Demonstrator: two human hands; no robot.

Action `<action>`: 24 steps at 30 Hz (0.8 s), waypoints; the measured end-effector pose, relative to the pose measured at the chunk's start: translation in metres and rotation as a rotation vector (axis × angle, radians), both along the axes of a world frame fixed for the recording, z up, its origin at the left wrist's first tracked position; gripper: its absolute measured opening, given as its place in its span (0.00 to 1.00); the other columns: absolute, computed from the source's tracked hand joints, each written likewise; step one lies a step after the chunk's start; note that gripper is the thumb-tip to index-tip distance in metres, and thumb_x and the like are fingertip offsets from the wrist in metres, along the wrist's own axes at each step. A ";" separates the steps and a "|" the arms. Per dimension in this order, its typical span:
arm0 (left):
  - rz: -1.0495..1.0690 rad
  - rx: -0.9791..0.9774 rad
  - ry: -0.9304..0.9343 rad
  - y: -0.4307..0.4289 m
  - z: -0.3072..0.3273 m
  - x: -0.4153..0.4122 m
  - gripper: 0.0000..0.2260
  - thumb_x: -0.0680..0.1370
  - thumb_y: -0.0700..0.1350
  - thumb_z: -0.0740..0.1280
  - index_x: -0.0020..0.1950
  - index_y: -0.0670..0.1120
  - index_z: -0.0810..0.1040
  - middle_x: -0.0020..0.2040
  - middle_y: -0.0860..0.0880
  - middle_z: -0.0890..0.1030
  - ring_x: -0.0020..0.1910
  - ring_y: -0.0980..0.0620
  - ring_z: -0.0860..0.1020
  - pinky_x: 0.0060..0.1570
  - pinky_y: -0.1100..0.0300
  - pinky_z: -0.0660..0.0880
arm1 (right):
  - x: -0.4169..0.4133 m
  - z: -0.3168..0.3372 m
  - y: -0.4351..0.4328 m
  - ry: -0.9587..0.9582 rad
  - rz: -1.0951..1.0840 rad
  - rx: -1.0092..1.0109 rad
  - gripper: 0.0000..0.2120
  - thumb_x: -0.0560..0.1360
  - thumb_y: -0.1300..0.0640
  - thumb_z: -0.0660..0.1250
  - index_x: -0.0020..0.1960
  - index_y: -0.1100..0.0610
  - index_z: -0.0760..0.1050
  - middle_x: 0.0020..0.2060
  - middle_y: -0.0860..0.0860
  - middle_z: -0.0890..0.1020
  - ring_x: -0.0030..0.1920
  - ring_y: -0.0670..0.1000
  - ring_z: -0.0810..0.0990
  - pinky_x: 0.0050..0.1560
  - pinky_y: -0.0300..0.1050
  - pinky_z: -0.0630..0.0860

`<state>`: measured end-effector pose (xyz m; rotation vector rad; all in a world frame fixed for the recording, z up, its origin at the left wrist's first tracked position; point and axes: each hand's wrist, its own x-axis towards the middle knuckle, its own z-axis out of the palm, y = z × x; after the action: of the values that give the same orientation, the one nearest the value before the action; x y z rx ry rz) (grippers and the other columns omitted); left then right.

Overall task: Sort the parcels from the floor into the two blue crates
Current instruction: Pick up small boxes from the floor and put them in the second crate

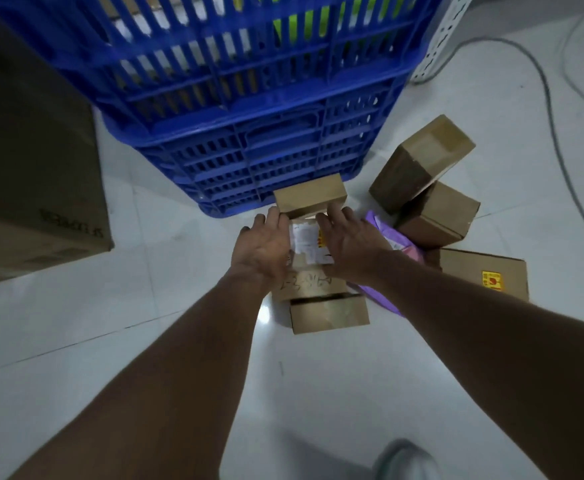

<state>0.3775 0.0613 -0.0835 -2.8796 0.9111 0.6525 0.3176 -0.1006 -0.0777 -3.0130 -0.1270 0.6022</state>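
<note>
A small plain brown box (309,195) lies on the floor against the blue crates (249,98), which look like one slatted crate on another; green and yellow items show through the upper slats. My left hand (264,244) and my right hand (347,244) are open, fingers spread, with fingertips at the small box's two near corners. Both palms hover over a brown box with a white label (306,242), which rests on another brown box (328,313). To the right lie a purple mailer bag (392,239), a tilted box (422,161) leaning on another box (439,216), and a flat box with a yellow sticker (484,271).
A large cardboard carton (30,168) stands at the left beside the crates. A white perforated post (446,32) and grey cables (547,91) are at the back right. A light shoe (404,459) is at the bottom edge on the white tiled floor.
</note>
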 end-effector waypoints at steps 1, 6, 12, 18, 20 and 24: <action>-0.015 0.000 -0.002 0.002 0.012 -0.001 0.29 0.71 0.48 0.74 0.67 0.45 0.65 0.62 0.46 0.67 0.58 0.46 0.70 0.52 0.53 0.72 | -0.002 0.011 0.001 -0.006 -0.003 0.006 0.40 0.69 0.45 0.73 0.72 0.59 0.59 0.67 0.58 0.64 0.64 0.58 0.67 0.57 0.54 0.72; 0.003 -0.030 0.038 0.024 0.110 -0.008 0.29 0.71 0.45 0.71 0.69 0.46 0.64 0.64 0.47 0.68 0.60 0.46 0.70 0.54 0.52 0.74 | -0.005 0.104 0.015 0.033 0.018 0.036 0.41 0.70 0.44 0.73 0.74 0.58 0.58 0.67 0.57 0.66 0.65 0.57 0.66 0.58 0.51 0.72; -0.008 -0.070 0.118 0.042 0.264 -0.030 0.33 0.69 0.49 0.73 0.69 0.47 0.63 0.64 0.49 0.70 0.62 0.47 0.70 0.55 0.53 0.73 | -0.021 0.271 0.019 0.062 0.067 0.049 0.42 0.70 0.42 0.72 0.76 0.58 0.58 0.67 0.55 0.67 0.67 0.56 0.67 0.59 0.51 0.74; -0.073 -0.221 0.112 0.066 0.426 -0.039 0.31 0.69 0.51 0.71 0.69 0.46 0.64 0.64 0.48 0.71 0.63 0.47 0.71 0.57 0.52 0.73 | -0.051 0.443 0.033 0.068 -0.059 0.064 0.41 0.66 0.42 0.75 0.72 0.57 0.64 0.64 0.53 0.69 0.66 0.56 0.68 0.61 0.50 0.73; -0.129 -0.247 0.098 0.077 0.474 -0.037 0.31 0.68 0.53 0.70 0.69 0.47 0.65 0.63 0.49 0.71 0.61 0.47 0.71 0.57 0.53 0.73 | -0.062 0.493 0.046 0.036 -0.125 0.089 0.41 0.68 0.43 0.74 0.74 0.56 0.62 0.66 0.52 0.68 0.67 0.54 0.67 0.59 0.50 0.74; -0.174 -0.285 0.107 0.112 0.552 -0.047 0.31 0.67 0.52 0.72 0.68 0.48 0.66 0.62 0.50 0.72 0.60 0.48 0.72 0.56 0.54 0.73 | -0.088 0.567 0.086 -0.003 -0.178 0.090 0.39 0.69 0.42 0.73 0.74 0.54 0.61 0.66 0.51 0.67 0.66 0.53 0.67 0.53 0.49 0.75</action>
<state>0.3307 0.1732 0.4689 -2.9778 1.3550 0.7186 0.2293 -0.0146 0.4891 -2.8974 0.1107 0.5593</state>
